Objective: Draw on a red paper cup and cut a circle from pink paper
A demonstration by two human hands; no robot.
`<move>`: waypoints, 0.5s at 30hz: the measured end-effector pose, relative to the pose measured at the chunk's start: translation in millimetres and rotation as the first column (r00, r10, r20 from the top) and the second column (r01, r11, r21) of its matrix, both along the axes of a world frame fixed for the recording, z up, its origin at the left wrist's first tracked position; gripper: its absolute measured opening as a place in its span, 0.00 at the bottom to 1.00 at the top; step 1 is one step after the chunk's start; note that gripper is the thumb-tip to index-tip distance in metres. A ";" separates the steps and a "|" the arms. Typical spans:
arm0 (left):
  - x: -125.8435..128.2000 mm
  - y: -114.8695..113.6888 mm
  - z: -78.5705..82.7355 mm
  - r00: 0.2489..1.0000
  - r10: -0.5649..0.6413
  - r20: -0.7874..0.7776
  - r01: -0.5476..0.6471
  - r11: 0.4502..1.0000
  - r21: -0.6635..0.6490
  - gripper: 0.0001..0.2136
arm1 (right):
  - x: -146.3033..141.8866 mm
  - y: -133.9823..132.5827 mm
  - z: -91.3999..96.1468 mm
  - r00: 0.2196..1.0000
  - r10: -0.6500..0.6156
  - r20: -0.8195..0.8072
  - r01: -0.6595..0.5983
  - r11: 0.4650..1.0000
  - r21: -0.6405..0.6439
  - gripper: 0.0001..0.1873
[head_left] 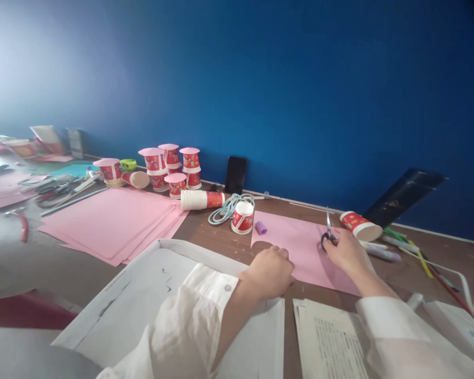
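At lower centre of the frame, the left hand (270, 271) rests on the near-left edge of the pink sheet (300, 245), fingers curled into a loose fist; just right, the right hand (347, 252) grips the scissors (327, 231) by the handles, blades upright, beside a toppled paper cup (361, 225)

Counted rel. to phone (236, 175): 5 pink-capped cups (154, 159) noted to its left; 1 cup stack (201, 200) and 1 single cup (243, 217) in front; 1 lying cup (360, 225) and 1 pr. scissors (327, 231) to its right. Pink sheets (110, 221) front-left: qty not determinable.
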State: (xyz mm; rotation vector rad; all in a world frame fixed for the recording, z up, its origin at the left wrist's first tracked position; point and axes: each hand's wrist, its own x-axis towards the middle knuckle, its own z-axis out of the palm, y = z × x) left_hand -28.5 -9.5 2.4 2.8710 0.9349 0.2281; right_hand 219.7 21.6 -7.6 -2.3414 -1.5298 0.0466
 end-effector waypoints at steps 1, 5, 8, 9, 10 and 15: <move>0.9 -0.2 -0.7 1.000 -0.018 -0.003 0.018 1.000 0.004 0.15 | 2.5 6.2 -1.6 1.000 -0.004 0.010 0.004 1.000 -0.009 0.28; 3.1 -2.4 -2.4 0.987 -0.161 0.021 0.161 0.987 0.005 0.13 | 14.8 21.5 -3.4 0.999 0.017 0.034 -0.016 0.999 -0.042 0.24; 2.8 -6.4 -0.8 0.978 -0.202 0.057 0.202 0.979 -0.007 0.12 | 21.7 22.6 0.2 1.000 0.017 0.026 -0.016 0.999 -0.048 0.23; 2.5 -8.1 0.1 0.978 -0.198 0.062 0.199 0.980 -0.011 0.12 | 23.1 21.7 1.7 1.000 0.021 0.022 -0.020 0.999 -0.040 0.24; 2.1 -9.9 1.1 0.979 -0.194 0.062 0.195 0.981 -0.012 0.12 | 24.2 20.4 3.3 0.999 0.024 0.022 -0.023 0.999 -0.033 0.24; 1.2 -15.3 4.4 0.982 -0.181 0.062 0.180 0.983 0.015 0.12 | 29.8 14.4 8.6 0.994 0.014 0.105 0.000 0.992 -0.127 0.23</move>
